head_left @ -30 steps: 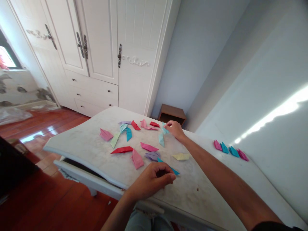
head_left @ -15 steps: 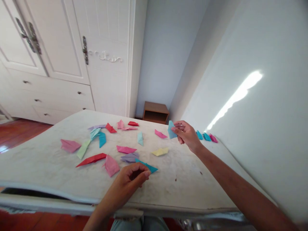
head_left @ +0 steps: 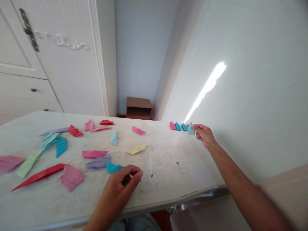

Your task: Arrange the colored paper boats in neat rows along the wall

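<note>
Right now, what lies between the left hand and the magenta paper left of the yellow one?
In the head view, a blue paper, partly hidden by the left hand, then a purple paper beside the magenta paper.

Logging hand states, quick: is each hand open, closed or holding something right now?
Left hand: loosely curled, nothing visibly held; whether fully closed can't be told.
Right hand: closed, pinching a pale blue folded paper.
</note>
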